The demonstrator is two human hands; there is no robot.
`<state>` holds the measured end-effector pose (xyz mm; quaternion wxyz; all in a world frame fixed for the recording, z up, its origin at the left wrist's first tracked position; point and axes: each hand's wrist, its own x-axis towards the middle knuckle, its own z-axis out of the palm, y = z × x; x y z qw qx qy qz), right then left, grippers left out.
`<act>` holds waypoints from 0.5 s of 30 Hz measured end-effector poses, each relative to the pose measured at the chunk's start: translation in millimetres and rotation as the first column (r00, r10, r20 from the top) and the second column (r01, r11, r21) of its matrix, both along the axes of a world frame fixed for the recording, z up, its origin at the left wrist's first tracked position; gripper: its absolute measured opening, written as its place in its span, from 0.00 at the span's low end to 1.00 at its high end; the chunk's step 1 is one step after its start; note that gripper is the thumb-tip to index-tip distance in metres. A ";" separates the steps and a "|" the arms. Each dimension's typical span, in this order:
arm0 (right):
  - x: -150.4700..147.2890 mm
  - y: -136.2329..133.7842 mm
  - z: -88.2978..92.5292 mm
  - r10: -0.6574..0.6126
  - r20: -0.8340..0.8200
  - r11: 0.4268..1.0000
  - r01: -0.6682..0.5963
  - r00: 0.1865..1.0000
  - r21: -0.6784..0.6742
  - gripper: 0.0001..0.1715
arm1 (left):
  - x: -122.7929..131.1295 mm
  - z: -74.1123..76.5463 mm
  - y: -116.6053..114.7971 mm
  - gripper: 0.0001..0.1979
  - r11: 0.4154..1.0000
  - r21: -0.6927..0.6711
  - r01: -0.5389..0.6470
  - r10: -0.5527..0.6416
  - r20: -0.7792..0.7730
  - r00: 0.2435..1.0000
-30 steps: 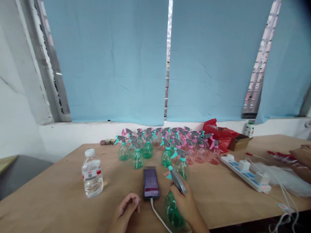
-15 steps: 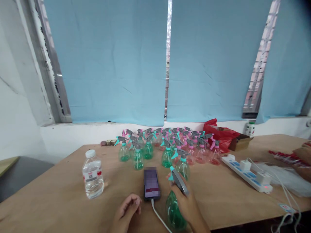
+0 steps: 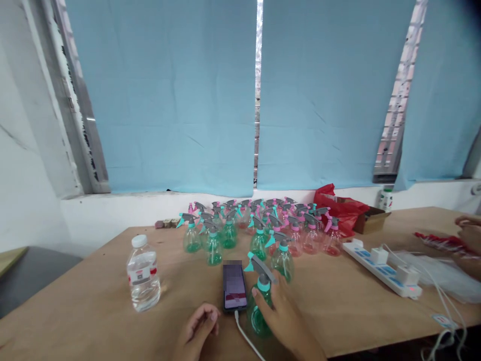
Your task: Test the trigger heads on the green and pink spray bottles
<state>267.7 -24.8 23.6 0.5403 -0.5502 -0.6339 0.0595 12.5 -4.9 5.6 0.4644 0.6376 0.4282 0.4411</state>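
Observation:
My right hand (image 3: 280, 311) is wrapped around the body of a green spray bottle (image 3: 259, 313), thumb in front and fingers behind on the right. The bottle stands upright, its grey and turquoise trigger head pointing left. My left hand (image 3: 201, 326) rests on the table with fingers curled in and nothing visible in them. Between the hands and a little farther off lies a phone (image 3: 235, 293) with its screen lit and a white cable plugged in. Just behind the held bottle is another green spray bottle (image 3: 282, 260).
Several green and pink spray bottles (image 3: 259, 243) stand grouped at the back. A water bottle (image 3: 144, 276) is on the left. To the right are a power strip (image 3: 391, 278), clear plastic bags (image 3: 447, 281), a red bag (image 3: 338, 213) and another person's hand (image 3: 469, 230).
My right hand's grip has shifted from the neck and trigger down to the body. The spray bottle has gone from tilted to upright, a little farther away. My left hand is almost still.

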 end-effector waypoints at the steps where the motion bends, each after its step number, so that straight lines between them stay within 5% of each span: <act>1: 2.7 -0.4 0.6 0.021 -0.013 1.000 -0.021 1.000 -0.022 0.19 | -0.1 -0.5 0.2 0.28 1.000 0.000 0.004 -0.004 -0.001 1.000; 7: 27.9 0.1 6.4 -0.025 -0.115 0.986 0.005 0.993 -0.166 0.16 | -1.0 -1.5 2.0 0.28 1.000 0.020 0.014 -0.014 -0.011 1.000; 15: 73.8 1.1 9.2 -0.382 0.001 0.923 0.382 0.924 -0.036 0.26 | -1.0 -4.0 4.1 0.28 0.999 0.016 0.037 -0.037 -0.032 0.999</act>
